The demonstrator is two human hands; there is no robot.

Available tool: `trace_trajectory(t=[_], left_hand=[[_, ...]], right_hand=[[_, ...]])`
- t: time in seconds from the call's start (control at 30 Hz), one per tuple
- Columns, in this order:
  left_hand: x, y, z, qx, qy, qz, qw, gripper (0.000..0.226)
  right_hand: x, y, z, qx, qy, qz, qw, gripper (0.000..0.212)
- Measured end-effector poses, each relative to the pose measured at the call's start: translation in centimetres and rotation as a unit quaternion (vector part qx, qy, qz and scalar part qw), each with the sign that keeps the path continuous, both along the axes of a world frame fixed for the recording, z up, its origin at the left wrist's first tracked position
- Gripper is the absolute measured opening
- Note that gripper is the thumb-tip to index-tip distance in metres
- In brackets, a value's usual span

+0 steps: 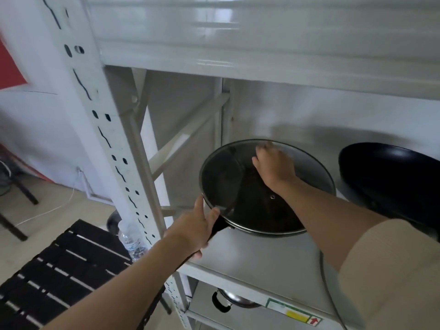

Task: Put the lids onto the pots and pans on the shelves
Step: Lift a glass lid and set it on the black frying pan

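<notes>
A black frying pan [250, 222] sits on the white middle shelf [257, 256] with a round glass lid [228, 177] lying on top of it. My right hand [273, 166] rests on the middle of the lid, over its knob, which is hidden. The pan's black handle [219, 226] points toward me, and my left hand [192, 228] is wrapped around it. To the right on the same shelf stands a second black pan [390, 177] with no lid on it.
A steel pot with a black handle [228, 303] stands on the shelf below. A white slotted upright [112, 144] frames the left side. A black slatted table [64, 272] and a plastic water bottle [129, 241] stand lower left. The upper shelf [238, 63] overhangs.
</notes>
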State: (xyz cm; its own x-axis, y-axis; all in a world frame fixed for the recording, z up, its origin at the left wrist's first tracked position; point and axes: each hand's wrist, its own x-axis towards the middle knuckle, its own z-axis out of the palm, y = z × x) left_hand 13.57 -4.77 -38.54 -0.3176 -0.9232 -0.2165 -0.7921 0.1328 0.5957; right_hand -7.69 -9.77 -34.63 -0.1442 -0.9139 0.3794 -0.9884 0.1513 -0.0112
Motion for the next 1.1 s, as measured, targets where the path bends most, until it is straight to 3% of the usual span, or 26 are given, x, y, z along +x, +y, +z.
trace_trajectory(t=[0.2,0.37,0.57,0.67,0.77,0.9,1.1], left_hand=[[-0.6,-0.1,0.5,0.051,-0.070,-0.005,0.996,0.064],[-0.6,0.0,0.5,0.056,-0.073,0.024,0.995,0.058],[-0.9,0.4,1.3,0.063,-0.080,0.037,0.994,0.061],[-1.4,0.9,1.2,0.002,-0.159,0.019,0.987,0.058],[-2.2,1.6,1.7,-0.067,-0.167,0.045,0.983,0.055],[-3.4,3.1,2.6,-0.196,-0.232,0.036,0.952,0.052],[-6.9,7.5,5.1,-0.255,-0.188,-0.041,0.948,0.046]], right_hand=[[-1.0,0.3,0.0,0.035,-0.064,0.023,0.997,0.026],[-1.0,0.5,0.3,0.065,-0.096,0.028,0.993,0.025],[-0.7,1.3,0.6,0.121,-0.132,0.010,0.984,0.044],[-0.2,2.5,1.0,0.106,-0.134,0.009,0.985,0.046],[-0.1,3.8,1.2,0.079,-0.119,0.023,0.989,0.045],[-0.5,6.4,1.9,0.069,-0.101,0.039,0.992,0.041],[-2.9,13.8,3.7,0.074,-0.073,0.026,0.994,0.043]])
